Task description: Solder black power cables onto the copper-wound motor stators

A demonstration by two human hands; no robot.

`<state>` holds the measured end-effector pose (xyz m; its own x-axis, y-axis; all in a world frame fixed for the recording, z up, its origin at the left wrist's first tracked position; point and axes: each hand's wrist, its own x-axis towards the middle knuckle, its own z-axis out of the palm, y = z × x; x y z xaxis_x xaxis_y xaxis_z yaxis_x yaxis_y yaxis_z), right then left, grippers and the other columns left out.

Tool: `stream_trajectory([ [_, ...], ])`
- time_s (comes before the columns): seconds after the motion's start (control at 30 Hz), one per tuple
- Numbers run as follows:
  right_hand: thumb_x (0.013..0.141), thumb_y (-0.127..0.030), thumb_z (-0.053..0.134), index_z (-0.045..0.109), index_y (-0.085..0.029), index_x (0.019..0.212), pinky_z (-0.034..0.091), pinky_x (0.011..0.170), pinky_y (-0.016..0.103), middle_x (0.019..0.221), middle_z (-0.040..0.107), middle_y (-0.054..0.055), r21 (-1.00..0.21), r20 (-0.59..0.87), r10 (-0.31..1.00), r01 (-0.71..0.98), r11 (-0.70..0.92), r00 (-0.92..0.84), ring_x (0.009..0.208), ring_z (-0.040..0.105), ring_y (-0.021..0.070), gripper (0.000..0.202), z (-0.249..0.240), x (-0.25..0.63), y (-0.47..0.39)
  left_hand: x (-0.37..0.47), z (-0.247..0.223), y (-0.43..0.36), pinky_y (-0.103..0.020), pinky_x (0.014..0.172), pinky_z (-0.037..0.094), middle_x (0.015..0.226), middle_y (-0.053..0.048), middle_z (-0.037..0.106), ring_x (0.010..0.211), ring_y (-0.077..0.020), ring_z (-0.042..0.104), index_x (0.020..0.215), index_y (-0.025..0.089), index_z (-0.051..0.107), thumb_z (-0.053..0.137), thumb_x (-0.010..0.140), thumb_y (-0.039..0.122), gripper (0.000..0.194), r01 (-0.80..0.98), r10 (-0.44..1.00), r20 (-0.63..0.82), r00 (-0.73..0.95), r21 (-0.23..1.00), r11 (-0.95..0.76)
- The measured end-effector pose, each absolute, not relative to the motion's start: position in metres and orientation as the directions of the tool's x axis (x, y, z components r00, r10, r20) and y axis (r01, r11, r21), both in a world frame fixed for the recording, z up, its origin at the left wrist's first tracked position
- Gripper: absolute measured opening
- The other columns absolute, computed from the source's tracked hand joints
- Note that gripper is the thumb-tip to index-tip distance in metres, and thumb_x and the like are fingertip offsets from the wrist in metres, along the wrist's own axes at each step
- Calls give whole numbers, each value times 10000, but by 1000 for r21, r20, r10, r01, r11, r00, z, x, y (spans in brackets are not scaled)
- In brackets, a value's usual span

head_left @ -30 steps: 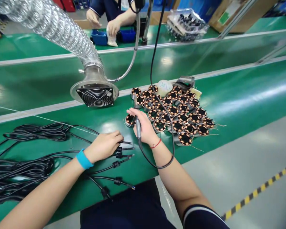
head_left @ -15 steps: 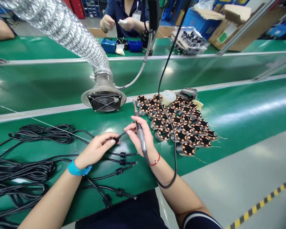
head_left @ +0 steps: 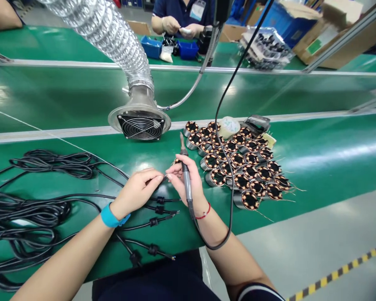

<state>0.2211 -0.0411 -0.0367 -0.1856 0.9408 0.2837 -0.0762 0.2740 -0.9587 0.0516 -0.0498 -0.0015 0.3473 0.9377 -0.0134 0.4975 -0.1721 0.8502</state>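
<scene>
My left hand (head_left: 141,187), with a teal band at its wrist, pinches the end of a black cable near the middle of the green table. My right hand (head_left: 188,179) holds a soldering iron (head_left: 186,177), its tip pointing up and away. The fingertips of both hands nearly meet at the thin wire ends, which are too small to make out. Part of a copper-wound stator (head_left: 176,161) shows just behind my right fingers. Several more stators (head_left: 238,159) stand grouped to the right. Cables with black grommets (head_left: 159,210) lie below my left hand.
Coiled black cables (head_left: 53,163) cover the left side. A fume duct with a fan (head_left: 141,126) hangs behind my hands. The iron's cord (head_left: 231,200) loops past my right forearm and over the stators. Across the bench, a person's hands (head_left: 180,29) work above blue bins (head_left: 188,50).
My left hand has moved right, up to my right fingertips, and covers the cable end. A stator now shows behind my right hand. The whole view has shifted slightly.
</scene>
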Motion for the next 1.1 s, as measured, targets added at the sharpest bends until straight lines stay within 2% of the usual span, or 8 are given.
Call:
stream_trajectory([
  [0.27,869,-172,584,401,-284,1298,550,775,275,902,641,-6,-921,384,889,-40,387,-248,821,627,115,479,-33,226,-39,54,7,-48,-267,665,401,783,-24,676,713,-154,566,787,165,650,434,945,350,325,557,943,-97,319,824,-104],
  [0.4,885,-197,562,420,-268,1252,540,787,308,873,631,-6,-899,415,879,41,435,-234,805,619,128,400,-32,226,-41,58,5,-52,-309,816,427,896,-40,699,867,-191,587,865,184,671,452,935,354,286,541,951,-35,308,828,-145],
  [0.47,888,-193,556,430,-270,1222,530,807,322,865,628,-10,-893,426,884,70,445,-192,799,618,129,366,-32,225,-43,61,3,-56,-308,845,433,972,-45,685,916,-191,588,944,190,650,466,928,348,242,482,964,-29,263,870,-105],
  [0.63,870,-158,580,419,-287,1235,523,822,309,876,626,-17,-906,412,900,39,421,-140,817,618,122,420,-31,222,-45,67,-3,-63,-250,681,421,774,-5,577,722,-137,530,859,181,563,463,930,326,190,378,985,-44,167,926,-22],
  [0.83,873,-194,569,407,-262,1231,538,746,286,838,616,-17,-935,346,921,16,354,-179,766,621,122,399,-30,222,-45,68,-7,-62,-251,648,398,742,-2,536,683,-132,490,833,180,523,437,933,333,202,371,988,-16,154,928,-43],
  [0.97,876,-169,542,411,-269,1275,543,791,313,912,649,1,-897,374,899,156,413,-228,816,639,137,431,-28,226,-45,65,-10,-58,-249,620,377,708,8,501,655,-133,467,804,186,497,431,925,342,208,398,994,-55,94,917,13],
  [1.1,870,-143,527,432,-267,1298,495,937,409,1066,659,45,-749,461,873,459,478,-158,1005,605,201,455,-23,238,-40,61,-13,-54,-242,588,351,684,19,475,614,-124,425,776,190,473,415,920,343,218,418,989,-117,92,906,69],
])
